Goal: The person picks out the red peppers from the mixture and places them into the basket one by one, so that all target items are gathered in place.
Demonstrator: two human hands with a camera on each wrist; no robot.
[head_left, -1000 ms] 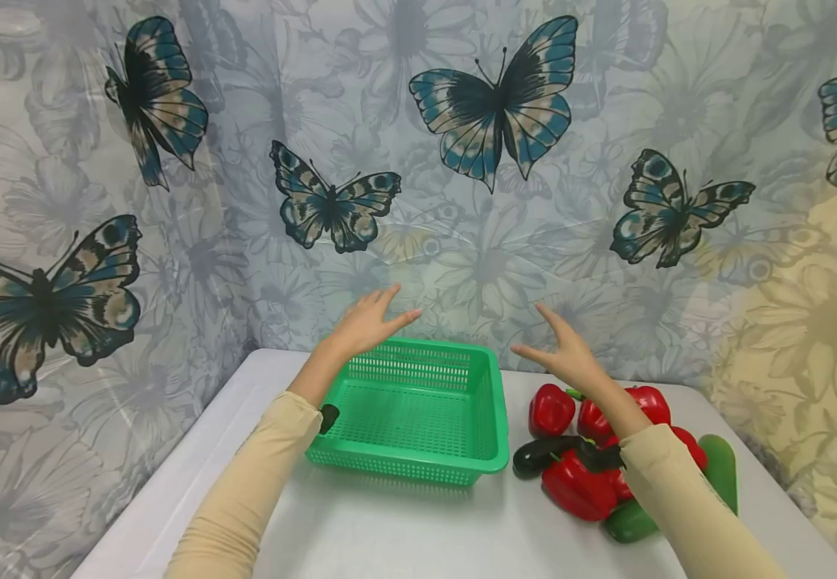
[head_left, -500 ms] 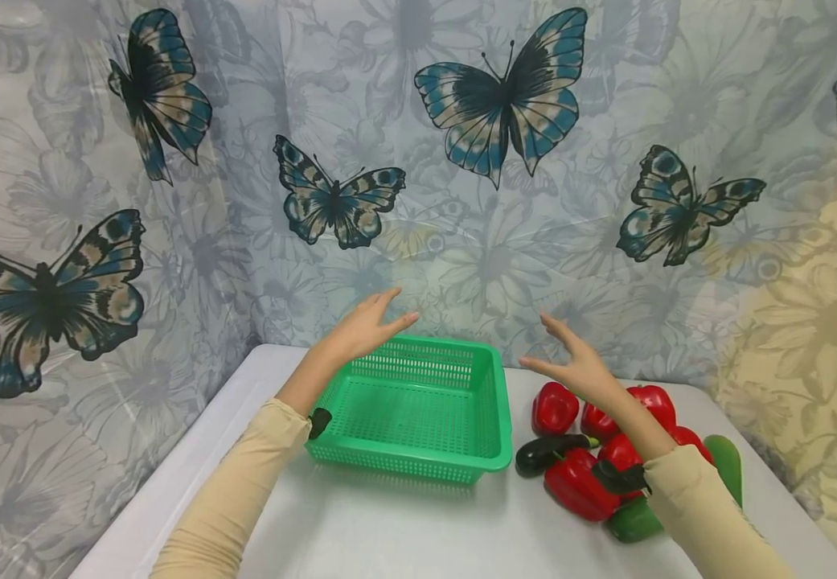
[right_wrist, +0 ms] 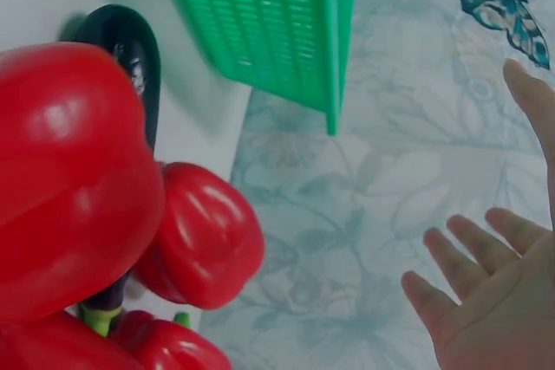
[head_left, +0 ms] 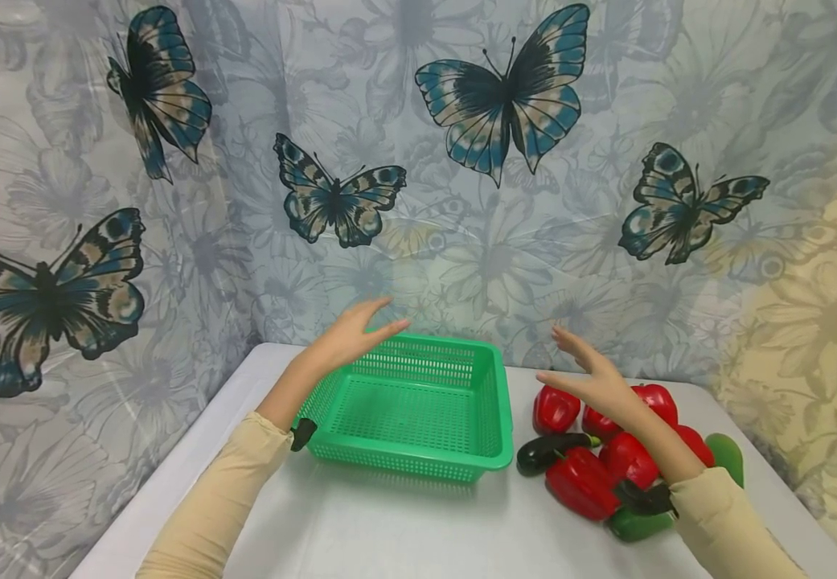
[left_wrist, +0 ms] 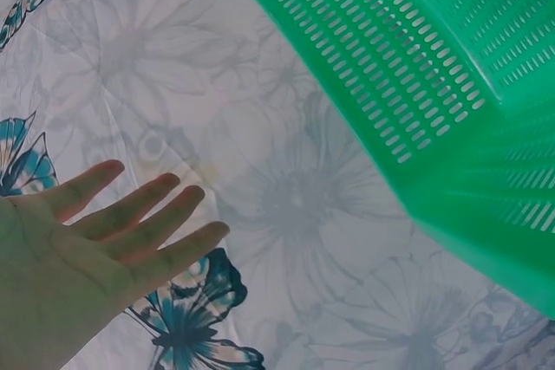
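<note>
Left hand [head_left: 349,336] is up by the left side of the basket [head_left: 411,460], empty, fingers straight and the thumb well apart from them. Right hand [head_left: 601,386] is pretty much the same deal, spread in the air near the peppers [head_left: 581,484] and not touching any. The basket's just sitting on the table [head_left: 389,535], eggplant [head_left: 544,455] lying right beside it.

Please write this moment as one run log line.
left hand: raised, holding nothing | right hand: raised, holding nothing | green basket: on white table | red peppers, eggplant, green vegetables: on table, right of basket
</note>
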